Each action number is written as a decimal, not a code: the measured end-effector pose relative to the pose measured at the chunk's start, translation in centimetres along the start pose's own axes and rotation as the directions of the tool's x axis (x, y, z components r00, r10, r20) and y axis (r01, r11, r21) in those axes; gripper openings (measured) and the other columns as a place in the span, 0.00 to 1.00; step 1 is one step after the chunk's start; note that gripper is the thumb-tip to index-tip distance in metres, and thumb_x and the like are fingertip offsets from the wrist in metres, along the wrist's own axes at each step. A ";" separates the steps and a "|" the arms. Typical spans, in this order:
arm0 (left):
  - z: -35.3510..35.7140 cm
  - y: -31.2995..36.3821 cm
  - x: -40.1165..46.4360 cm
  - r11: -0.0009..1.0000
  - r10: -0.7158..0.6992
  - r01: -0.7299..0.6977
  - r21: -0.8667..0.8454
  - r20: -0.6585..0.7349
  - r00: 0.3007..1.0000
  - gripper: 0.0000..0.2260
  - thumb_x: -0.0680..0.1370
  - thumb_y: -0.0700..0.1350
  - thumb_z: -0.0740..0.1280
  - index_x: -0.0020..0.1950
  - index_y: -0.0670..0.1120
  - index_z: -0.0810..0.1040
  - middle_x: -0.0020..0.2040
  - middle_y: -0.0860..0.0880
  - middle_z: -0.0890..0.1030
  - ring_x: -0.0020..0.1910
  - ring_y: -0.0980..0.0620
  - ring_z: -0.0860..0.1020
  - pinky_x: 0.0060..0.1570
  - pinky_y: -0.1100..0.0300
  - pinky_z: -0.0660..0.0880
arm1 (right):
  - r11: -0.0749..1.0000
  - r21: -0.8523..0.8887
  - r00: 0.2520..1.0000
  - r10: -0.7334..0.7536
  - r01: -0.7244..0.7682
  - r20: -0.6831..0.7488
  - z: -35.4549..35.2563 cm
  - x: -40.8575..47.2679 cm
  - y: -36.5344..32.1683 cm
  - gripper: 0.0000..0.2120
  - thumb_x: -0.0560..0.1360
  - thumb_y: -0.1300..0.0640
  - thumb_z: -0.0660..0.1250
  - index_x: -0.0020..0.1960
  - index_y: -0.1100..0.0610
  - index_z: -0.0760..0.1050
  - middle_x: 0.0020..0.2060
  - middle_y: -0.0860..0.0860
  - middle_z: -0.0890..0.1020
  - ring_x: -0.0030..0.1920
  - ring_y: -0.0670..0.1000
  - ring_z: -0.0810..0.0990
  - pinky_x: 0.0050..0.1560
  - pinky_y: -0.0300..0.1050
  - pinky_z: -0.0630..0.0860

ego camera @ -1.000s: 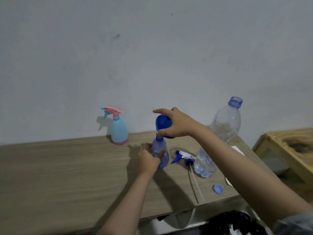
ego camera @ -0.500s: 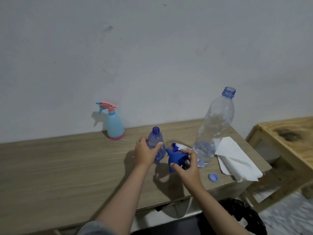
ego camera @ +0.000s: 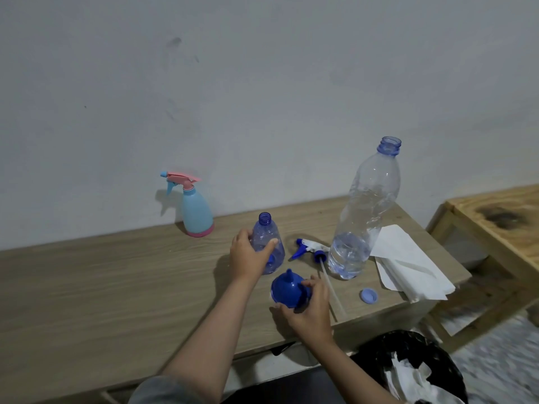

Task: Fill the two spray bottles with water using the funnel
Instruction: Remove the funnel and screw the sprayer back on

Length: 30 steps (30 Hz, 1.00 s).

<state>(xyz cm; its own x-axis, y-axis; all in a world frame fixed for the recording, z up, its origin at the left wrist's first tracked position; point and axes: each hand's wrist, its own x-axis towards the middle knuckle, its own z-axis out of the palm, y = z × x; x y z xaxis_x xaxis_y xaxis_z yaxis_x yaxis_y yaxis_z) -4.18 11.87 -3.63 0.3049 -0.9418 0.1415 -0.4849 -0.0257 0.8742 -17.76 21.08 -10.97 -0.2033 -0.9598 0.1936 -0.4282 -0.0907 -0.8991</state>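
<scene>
Funnel (ego camera: pixel 287 290) is off the clear spray bottle (ego camera: pixel 268 243) now and sits upside down near the bench's (ego camera: pixel 102 287) front edge, my right hand (ego camera: pixel 309 310) gripping it. My left hand (ego camera: pixel 248 258) still wraps the uncapped bottle, so filling looks done; the sprayer head (ego camera: pixel 309 248) goes on next. Wood-grain bench against a bare grey wall (ego camera: pixel 262 97).

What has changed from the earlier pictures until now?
The right hand took the blue funnel off the clear spray bottle and brought it down to the table, spout up. The left hand kept holding the bottle; the rest stayed.
</scene>
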 end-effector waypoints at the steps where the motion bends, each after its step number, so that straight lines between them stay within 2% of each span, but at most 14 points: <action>1: 0.0 0.0 0.0 1.000 -0.002 0.002 0.001 0.004 1.000 0.19 0.68 0.53 0.76 0.52 0.46 0.75 0.51 0.49 0.78 0.48 0.51 0.77 0.45 0.58 0.75 | 1.000 -0.009 1.000 -0.021 0.021 -0.020 -0.1 0.0 -0.1 0.29 0.61 0.53 0.80 0.55 0.53 0.68 0.61 0.52 0.67 0.64 0.47 0.67 0.53 0.21 0.65; 4: 0.0 0.0 -0.2 1.000 -0.005 0.005 0.008 0.001 1.000 0.20 0.68 0.53 0.76 0.53 0.46 0.76 0.51 0.50 0.77 0.49 0.52 0.77 0.42 0.63 0.71 | 0.992 0.003 0.983 -0.125 0.127 -0.132 -0.7 0.6 -1.3 0.21 0.67 0.47 0.73 0.54 0.55 0.71 0.59 0.50 0.70 0.62 0.39 0.68 0.57 0.24 0.65; 5: 0.0 -0.1 -0.2 1.000 -0.006 0.006 0.001 -0.005 1.000 0.20 0.68 0.53 0.76 0.53 0.46 0.76 0.51 0.50 0.78 0.49 0.52 0.77 0.42 0.63 0.72 | 0.985 -0.001 0.971 -0.171 0.174 -0.166 -0.9 1.3 -1.7 0.18 0.69 0.48 0.70 0.54 0.55 0.71 0.57 0.49 0.72 0.62 0.39 0.70 0.59 0.27 0.67; 7: 0.1 -0.1 -0.1 1.000 -0.011 0.011 -0.002 -0.005 1.000 0.20 0.67 0.54 0.76 0.53 0.46 0.76 0.51 0.50 0.78 0.49 0.52 0.77 0.44 0.61 0.73 | 0.977 -0.027 0.957 -0.212 0.211 -0.197 -1.2 3.4 -2.4 0.12 0.72 0.56 0.68 0.55 0.55 0.72 0.54 0.49 0.73 0.58 0.44 0.73 0.60 0.37 0.71; 9: 0.0 0.0 -0.2 1.000 -0.022 0.021 0.015 0.005 1.000 0.21 0.68 0.55 0.76 0.54 0.46 0.76 0.52 0.51 0.78 0.48 0.54 0.77 0.42 0.64 0.72 | 0.987 -0.069 0.970 -0.156 0.146 -0.188 -1.2 6.0 -3.0 0.13 0.73 0.64 0.65 0.56 0.56 0.72 0.53 0.51 0.74 0.55 0.48 0.74 0.57 0.44 0.74; 11: -0.2 0.2 -0.3 0.999 -0.015 0.015 0.043 0.009 1.000 0.20 0.69 0.56 0.75 0.54 0.47 0.75 0.52 0.52 0.77 0.48 0.55 0.76 0.37 0.68 0.69 | 0.985 -0.173 0.989 -0.043 0.019 -0.139 -0.9 8.6 -3.0 0.16 0.74 0.66 0.63 0.61 0.59 0.71 0.55 0.55 0.75 0.57 0.53 0.74 0.57 0.46 0.73; 14: -0.4 0.3 -0.5 0.998 -0.008 0.008 0.062 0.009 1.000 0.19 0.69 0.56 0.75 0.53 0.48 0.75 0.51 0.53 0.77 0.47 0.56 0.76 0.35 0.72 0.67 | 0.937 -0.324 0.991 0.131 -0.131 -0.022 -0.4 11.6 -2.4 0.23 0.75 0.63 0.62 0.69 0.62 0.64 0.64 0.59 0.71 0.66 0.57 0.70 0.65 0.50 0.70; 17: -0.4 0.4 -0.5 0.999 -0.011 0.010 0.050 0.004 1.000 0.19 0.69 0.55 0.75 0.53 0.48 0.75 0.51 0.53 0.77 0.47 0.56 0.76 0.35 0.73 0.66 | 0.877 -0.437 0.969 0.243 -0.201 0.043 -0.2 13.5 -2.1 0.23 0.77 0.58 0.62 0.70 0.61 0.62 0.65 0.60 0.70 0.65 0.59 0.69 0.65 0.52 0.69; 20: -0.4 0.3 -0.6 0.999 -0.010 0.010 0.052 0.002 1.000 0.19 0.69 0.55 0.75 0.54 0.48 0.75 0.51 0.53 0.77 0.48 0.56 0.76 0.36 0.73 0.67 | 0.755 -0.617 0.931 0.351 -0.221 0.096 0.1 15.0 -2.3 0.23 0.74 0.53 0.64 0.66 0.60 0.64 0.62 0.60 0.70 0.62 0.59 0.69 0.64 0.52 0.70; 24: -0.5 0.4 -0.7 0.997 -0.010 0.010 0.077 0.003 1.000 0.21 0.69 0.56 0.74 0.56 0.48 0.75 0.53 0.54 0.77 0.48 0.58 0.75 0.35 0.74 0.66 | 0.627 -0.754 0.890 0.438 -0.197 0.131 0.8 15.7 -2.4 0.27 0.73 0.48 0.66 0.66 0.59 0.63 0.63 0.59 0.68 0.64 0.58 0.67 0.67 0.52 0.67; 28: -0.6 0.4 -0.7 0.996 -0.013 0.012 0.085 0.004 1.000 0.22 0.69 0.57 0.74 0.56 0.48 0.75 0.54 0.54 0.77 0.49 0.57 0.76 0.37 0.73 0.68 | 0.586 -0.806 0.905 0.382 -0.082 0.186 1.2 15.2 -1.7 0.28 0.71 0.45 0.66 0.64 0.58 0.64 0.59 0.57 0.68 0.59 0.57 0.69 0.63 0.53 0.70; 30: -0.6 0.4 -0.8 0.997 -0.022 0.022 0.073 -0.001 1.000 0.21 0.69 0.56 0.75 0.56 0.48 0.75 0.54 0.53 0.77 0.49 0.57 0.76 0.38 0.71 0.70 | 0.600 -0.796 0.909 0.369 -0.074 0.194 1.1 15.3 -1.6 0.28 0.69 0.44 0.68 0.62 0.56 0.66 0.58 0.56 0.69 0.57 0.56 0.70 0.61 0.53 0.70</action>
<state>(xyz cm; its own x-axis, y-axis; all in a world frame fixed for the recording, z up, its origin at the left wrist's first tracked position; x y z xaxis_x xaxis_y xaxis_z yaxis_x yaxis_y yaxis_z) -4.11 12.83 -3.06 0.3160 -0.9408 0.1224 -0.5368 -0.0709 0.8407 -19.17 6.28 -6.97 -0.1719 -0.9575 -0.2316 -0.9433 0.2278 -0.2414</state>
